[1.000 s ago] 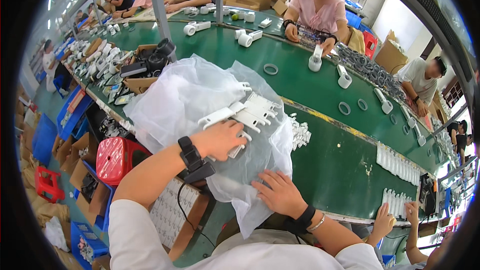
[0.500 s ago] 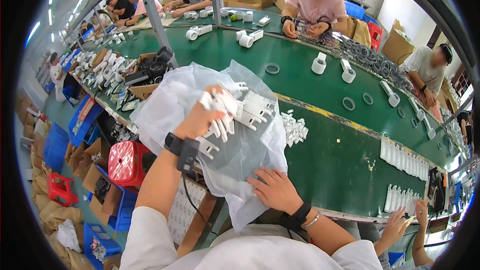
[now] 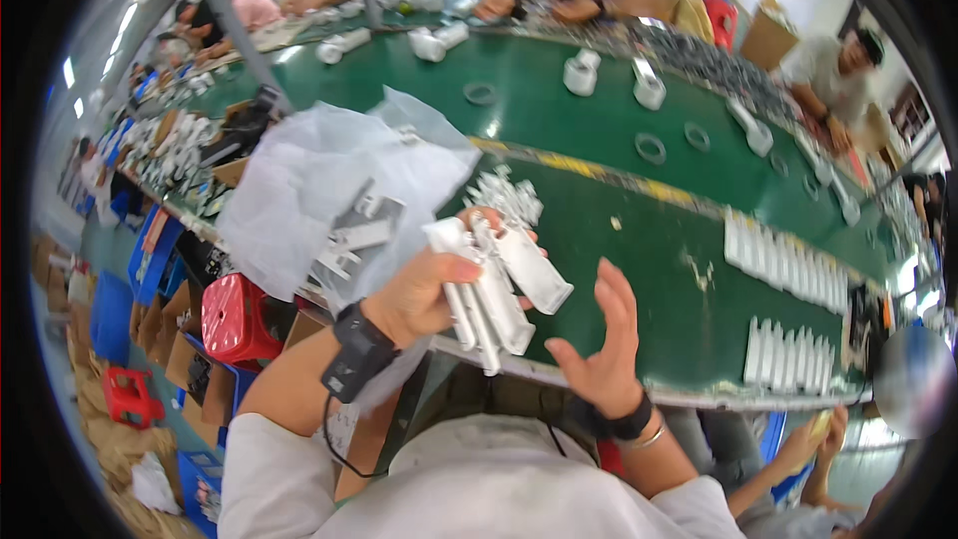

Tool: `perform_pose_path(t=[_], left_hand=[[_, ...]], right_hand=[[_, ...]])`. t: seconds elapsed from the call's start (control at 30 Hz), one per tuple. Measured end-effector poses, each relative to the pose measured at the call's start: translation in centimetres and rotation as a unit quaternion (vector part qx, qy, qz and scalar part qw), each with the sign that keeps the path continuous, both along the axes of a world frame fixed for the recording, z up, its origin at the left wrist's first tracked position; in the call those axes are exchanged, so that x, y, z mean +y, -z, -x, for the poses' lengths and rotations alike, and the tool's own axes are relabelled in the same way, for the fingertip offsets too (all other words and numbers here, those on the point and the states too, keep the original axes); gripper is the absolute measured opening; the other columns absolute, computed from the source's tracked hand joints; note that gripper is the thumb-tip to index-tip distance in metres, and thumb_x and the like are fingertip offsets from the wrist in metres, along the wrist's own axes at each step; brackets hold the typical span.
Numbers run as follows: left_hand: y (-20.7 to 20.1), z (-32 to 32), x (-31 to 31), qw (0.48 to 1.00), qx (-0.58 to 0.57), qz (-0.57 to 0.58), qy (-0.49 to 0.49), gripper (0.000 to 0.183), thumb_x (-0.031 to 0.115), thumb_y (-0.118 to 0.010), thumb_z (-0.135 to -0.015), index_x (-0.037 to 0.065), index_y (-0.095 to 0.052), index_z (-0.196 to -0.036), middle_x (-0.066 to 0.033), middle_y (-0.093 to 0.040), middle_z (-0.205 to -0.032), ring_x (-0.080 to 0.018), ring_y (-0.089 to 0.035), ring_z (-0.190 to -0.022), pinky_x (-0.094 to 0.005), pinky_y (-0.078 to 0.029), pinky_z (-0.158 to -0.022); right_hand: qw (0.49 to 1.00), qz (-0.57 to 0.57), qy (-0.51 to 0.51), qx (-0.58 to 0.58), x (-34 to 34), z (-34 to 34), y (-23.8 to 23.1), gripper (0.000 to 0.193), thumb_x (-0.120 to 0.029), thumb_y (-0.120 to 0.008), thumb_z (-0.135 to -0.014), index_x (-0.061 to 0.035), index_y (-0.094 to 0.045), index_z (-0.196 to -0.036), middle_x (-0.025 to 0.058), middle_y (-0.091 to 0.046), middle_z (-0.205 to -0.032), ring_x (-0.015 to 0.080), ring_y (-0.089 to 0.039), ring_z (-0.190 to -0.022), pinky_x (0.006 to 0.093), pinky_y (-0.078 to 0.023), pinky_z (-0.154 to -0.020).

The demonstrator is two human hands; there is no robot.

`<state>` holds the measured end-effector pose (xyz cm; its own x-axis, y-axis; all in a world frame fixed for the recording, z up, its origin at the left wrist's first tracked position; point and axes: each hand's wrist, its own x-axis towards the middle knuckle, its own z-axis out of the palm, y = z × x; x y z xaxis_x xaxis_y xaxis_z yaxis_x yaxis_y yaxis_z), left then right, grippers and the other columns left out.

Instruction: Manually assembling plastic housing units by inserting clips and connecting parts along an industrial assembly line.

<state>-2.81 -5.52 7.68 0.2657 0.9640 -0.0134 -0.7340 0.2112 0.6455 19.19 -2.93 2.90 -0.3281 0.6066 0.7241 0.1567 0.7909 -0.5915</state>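
My left hand (image 3: pixel 414 291) is wrapped round a bunch of long white plastic parts (image 3: pixel 494 289), held over the near edge of the green table (image 3: pixel 639 269). The parts fan out toward my right hand (image 3: pixel 611 344). That hand is raised just to the right, holding nothing, fingers up and thumb spread apart. Left of the bunch lies a crumpled translucent plastic bag (image 3: pixel 289 175), with more white parts (image 3: pixel 361 235) on it. Just beyond my left fingers is a heap of small white pieces (image 3: pixel 511 198).
Two rows of similar white parts, a far row (image 3: pixel 783 262) and a near row (image 3: pixel 788 354), lie at the right. White handled units (image 3: pixel 649 85) and grey rings (image 3: pixel 651 148) sit beyond the yellow-striped ledge (image 3: pixel 599 168). A red stool (image 3: pixel 235 319) stands at the left. Co-workers sit around.
My left hand has come off the bag, moving right and nearer to me with the bunch of white parts. My right hand has lifted from the bag and opened. The view has shifted.
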Motion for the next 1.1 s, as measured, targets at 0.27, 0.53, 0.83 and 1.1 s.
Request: perform_pose_path(t=[0.27, 0.53, 0.83, 1.1], left_hand=[[7.0, -8.7, 4.6, 0.982, -0.068, 0.141, 0.104, 0.054, 0.02, -0.056, -0.08, 0.014, -0.044, -0.132, -0.019, -0.046, -0.132, -0.0355, -0.051, -0.119, -0.0548, -0.048, -0.095], [7.2, -10.3, 7.6, 0.962, 0.135, 0.238, -0.005, 0.034, 0.014, -0.053, -0.088, 0.0, -0.048, -0.119, -0.02, -0.058, -0.115, -0.0306, -0.059, -0.108, -0.0431, -0.05, -0.091], [7.0, -10.8, 8.6, 0.955, 0.228, 0.188, 0.011, 0.038, 0.012, -0.06, -0.088, -0.002, -0.046, -0.12, -0.0178, -0.058, -0.111, -0.028, -0.061, -0.104, -0.0373, -0.052, -0.086], [6.8, -11.2, 7.8, 0.97, 0.111, 0.214, 0.024, 0.038, 0.016, -0.057, -0.091, -0.001, -0.045, -0.123, -0.0205, -0.054, -0.122, -0.031, -0.057, -0.112, -0.0411, -0.051, -0.089]], right_hand=[[0.98, 0.182, 0.037, -0.073, 0.1, -7.9, 2.7, 0.029, -0.001, -0.069, -0.078, -0.0037, -0.064, -0.106, 0.0143, -0.061, -0.116, 0.0311, -0.063, -0.097, 0.0345, -0.053, -0.08], [0.935, 0.075, 0.199, -0.284, 1.3, -9.7, 2.8, 0.018, -0.008, -0.07, -0.074, -0.007, -0.063, -0.091, 0.0063, -0.062, -0.101, 0.0244, -0.059, -0.086, 0.0359, -0.047, -0.077], [0.933, 0.071, 0.155, -0.318, 1.1, -9.6, 3.4, 0.024, -0.013, -0.073, -0.071, -0.0093, -0.063, -0.093, 0.0044, -0.061, -0.103, 0.0242, -0.056, -0.094, 0.038, -0.045, -0.084], [0.972, 0.175, 0.049, -0.151, 2.2, -7.1, 3.2, 0.039, -0.016, -0.072, -0.075, -0.0056, -0.058, -0.111, 0.0089, -0.064, -0.106, 0.0283, -0.06, -0.1, 0.0432, -0.044, -0.092]])
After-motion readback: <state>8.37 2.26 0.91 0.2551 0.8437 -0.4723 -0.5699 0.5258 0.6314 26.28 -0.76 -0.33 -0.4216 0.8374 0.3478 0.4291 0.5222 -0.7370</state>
